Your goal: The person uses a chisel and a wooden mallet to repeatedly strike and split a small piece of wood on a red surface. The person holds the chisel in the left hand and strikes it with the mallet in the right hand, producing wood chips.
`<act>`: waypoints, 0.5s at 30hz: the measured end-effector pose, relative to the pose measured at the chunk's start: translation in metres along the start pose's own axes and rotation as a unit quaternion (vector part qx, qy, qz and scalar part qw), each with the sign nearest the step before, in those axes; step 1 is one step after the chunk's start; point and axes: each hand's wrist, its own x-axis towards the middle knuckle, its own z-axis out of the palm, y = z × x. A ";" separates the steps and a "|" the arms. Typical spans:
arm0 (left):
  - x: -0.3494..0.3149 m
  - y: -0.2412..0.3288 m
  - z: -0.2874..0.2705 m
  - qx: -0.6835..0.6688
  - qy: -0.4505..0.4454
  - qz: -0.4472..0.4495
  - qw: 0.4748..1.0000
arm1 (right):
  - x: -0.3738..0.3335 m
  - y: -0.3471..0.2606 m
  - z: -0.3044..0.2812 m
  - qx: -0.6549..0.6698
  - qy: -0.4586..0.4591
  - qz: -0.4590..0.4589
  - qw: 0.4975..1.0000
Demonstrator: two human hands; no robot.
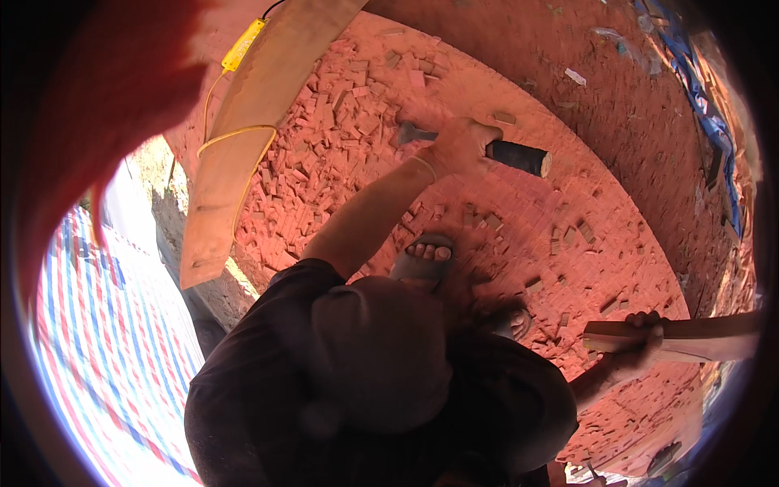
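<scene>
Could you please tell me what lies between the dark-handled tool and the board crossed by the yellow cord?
In the head view, small wood pieces lie scattered between the tool and the board.

Middle of dark tool handle (521, 157) hidden under left hand (464, 148); tool head (413, 132) blurred, kind unclear. Wood piece (707, 339) in right hand (637, 347) passes right edge of red ground (479, 75), far end cut off. Red shape (105, 101) beyond ground's left edge blurred.

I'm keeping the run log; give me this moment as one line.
Left hand: gripping black-handled tool with flared grey head | right hand: holding long brown wooden beam | ground: scattered small reddish-brown chips
</scene>
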 end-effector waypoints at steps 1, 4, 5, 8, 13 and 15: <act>-0.001 0.000 0.002 0.006 -0.003 -0.001 1.000 | 0.010 -0.018 0.014 0.043 -0.050 -0.055 0.996; -0.002 0.000 0.003 0.010 0.009 0.020 1.000 | 0.009 -0.028 0.066 0.115 0.005 -0.121 0.986; -0.002 -0.001 0.003 0.004 -0.002 0.015 1.000 | -0.005 -0.011 0.081 0.083 -0.024 -0.090 0.992; 0.001 -0.002 -0.002 0.001 0.002 -0.001 1.000 | -0.051 0.070 0.094 -0.252 -0.253 0.133 0.925; 0.006 -0.006 -0.003 0.009 -0.058 -0.026 0.998 | -0.054 0.120 0.026 -0.294 -0.252 0.229 0.893; 0.005 -0.006 0.001 0.027 -0.037 -0.014 0.999 | -0.028 0.081 0.025 -0.223 -0.234 0.144 0.935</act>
